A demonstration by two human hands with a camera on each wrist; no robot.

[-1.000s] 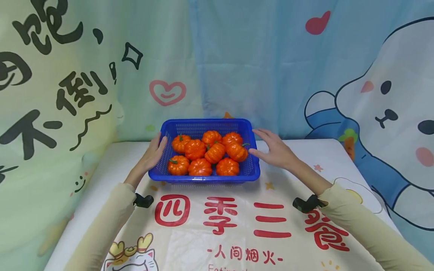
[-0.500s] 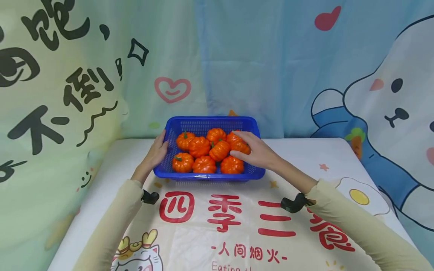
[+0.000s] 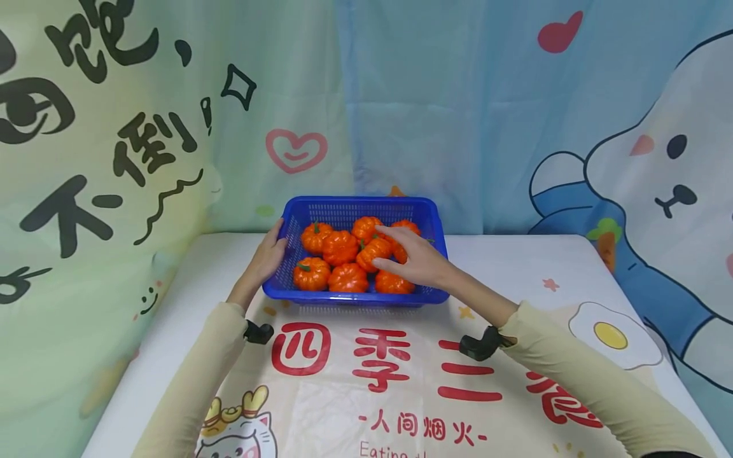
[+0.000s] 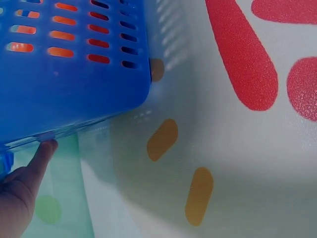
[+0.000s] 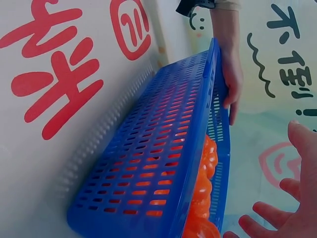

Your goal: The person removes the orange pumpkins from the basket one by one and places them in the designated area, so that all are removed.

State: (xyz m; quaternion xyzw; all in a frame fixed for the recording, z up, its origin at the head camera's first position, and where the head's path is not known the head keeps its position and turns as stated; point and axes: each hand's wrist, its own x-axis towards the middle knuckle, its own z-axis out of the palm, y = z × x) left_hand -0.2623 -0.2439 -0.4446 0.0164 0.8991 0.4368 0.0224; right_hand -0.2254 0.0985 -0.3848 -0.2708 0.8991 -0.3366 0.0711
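Observation:
A blue slotted plastic basket stands on the table with several small orange pumpkins inside. My left hand rests against the basket's left side, fingers extended; in the left wrist view a digit of that hand meets the rim. Over the right half of the basket hovers my right hand, hiding part of the pumpkins beneath, thumb and fingers spread around a middle pumpkin. The right wrist view shows the right hand's fingers spread with nothing between them.
The table wears a printed cloth with red characters. Behind it hangs a blue-green curtain with cartoon drawings, close to the basket's far rim. Dark wrist cameras sit at both cuffs.
My right hand has left the basket's right side and moved left, in over the pumpkins. The left hand stays at the left side. The head view has shifted slightly.

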